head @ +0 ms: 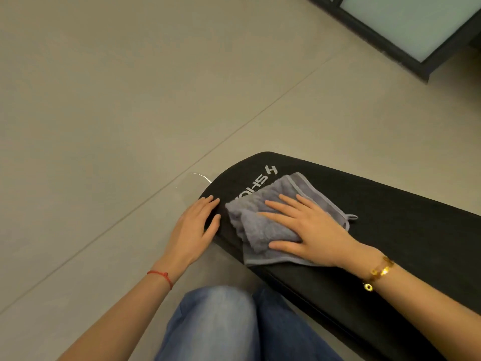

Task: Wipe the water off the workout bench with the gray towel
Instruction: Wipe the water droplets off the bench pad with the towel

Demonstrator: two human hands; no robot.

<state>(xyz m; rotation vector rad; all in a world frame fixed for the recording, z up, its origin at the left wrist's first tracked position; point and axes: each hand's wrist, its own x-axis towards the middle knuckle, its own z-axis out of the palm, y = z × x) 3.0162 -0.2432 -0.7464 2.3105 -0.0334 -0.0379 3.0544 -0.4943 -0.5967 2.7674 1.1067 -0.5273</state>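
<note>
A person's flat right hand [309,230] presses the gray towel [263,217] onto the black workout bench [390,230], relaxed left hand [194,230] resting on its end, above a tiled floor [104,100].

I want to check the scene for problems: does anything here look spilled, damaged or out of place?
Nothing serious. A thin pale strand lies on the floor by the bench end. The gray towel is bunched under the right hand. No water shows.

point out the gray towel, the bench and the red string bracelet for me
gray towel [263,204]: head view, on the bare plush cloth beyond the right hand's fingertips
bench [390,204]: head view, on the bare black pad right of the towel
red string bracelet [162,276]: head view, on the cord round the left wrist
</note>
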